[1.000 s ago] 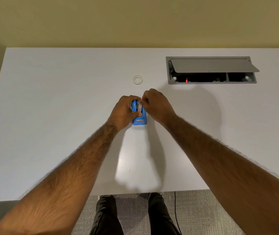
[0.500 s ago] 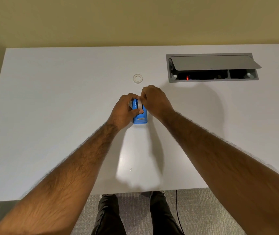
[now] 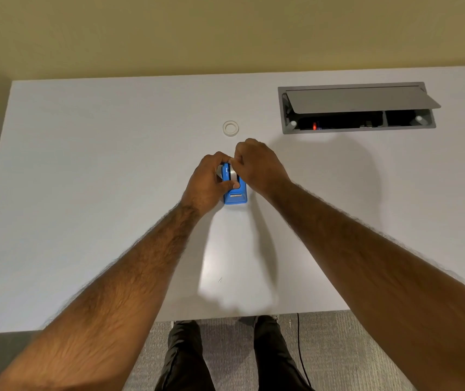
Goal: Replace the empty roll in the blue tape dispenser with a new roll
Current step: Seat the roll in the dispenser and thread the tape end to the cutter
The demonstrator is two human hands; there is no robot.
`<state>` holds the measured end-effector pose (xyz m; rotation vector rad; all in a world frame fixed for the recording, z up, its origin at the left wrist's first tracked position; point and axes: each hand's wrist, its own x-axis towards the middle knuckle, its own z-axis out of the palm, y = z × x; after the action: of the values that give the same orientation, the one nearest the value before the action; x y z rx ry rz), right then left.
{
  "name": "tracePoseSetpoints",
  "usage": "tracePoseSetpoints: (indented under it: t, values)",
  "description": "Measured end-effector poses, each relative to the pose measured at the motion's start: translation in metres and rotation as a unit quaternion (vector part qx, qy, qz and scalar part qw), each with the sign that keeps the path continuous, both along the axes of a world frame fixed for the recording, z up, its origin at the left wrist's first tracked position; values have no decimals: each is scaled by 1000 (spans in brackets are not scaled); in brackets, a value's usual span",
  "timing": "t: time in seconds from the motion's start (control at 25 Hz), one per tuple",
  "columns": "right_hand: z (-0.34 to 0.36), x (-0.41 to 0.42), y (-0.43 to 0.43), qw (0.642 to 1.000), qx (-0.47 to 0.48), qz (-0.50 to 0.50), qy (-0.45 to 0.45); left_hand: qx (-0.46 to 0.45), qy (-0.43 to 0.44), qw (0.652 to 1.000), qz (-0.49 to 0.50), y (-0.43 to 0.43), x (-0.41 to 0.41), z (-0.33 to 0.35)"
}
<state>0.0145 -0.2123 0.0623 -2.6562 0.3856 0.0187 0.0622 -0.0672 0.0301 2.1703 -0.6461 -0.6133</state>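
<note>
Both hands meet over the small blue plastic tape dispenser [image 3: 235, 193] mid-table, left hand [image 3: 208, 183] gripping its side, right hand [image 3: 259, 166] pinching a greyish roll [image 3: 232, 174] into it, seemingly half done, while a white ring [image 3: 230, 128] lies apart behind

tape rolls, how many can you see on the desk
2: one white ring lying loose beyond the hands, one roll in the blue dispenser between both hands. Others could be hidden under the hands.
</note>
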Motion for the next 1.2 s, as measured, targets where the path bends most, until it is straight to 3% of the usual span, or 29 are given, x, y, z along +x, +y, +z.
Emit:
tracePoseSetpoints:
  t: [0.32,0.96,1.2]
  values:
    - [0,-10,-5,998,58,5,-4,-23,27,999,16,7,-1,-2]
    - [-4,-3,-7,998,58,-25,23,3,18,1000,5,2,2,-3]
    - [-6,-7,-3,998,55,-36,12,-27,35,999,6,4,4,1]
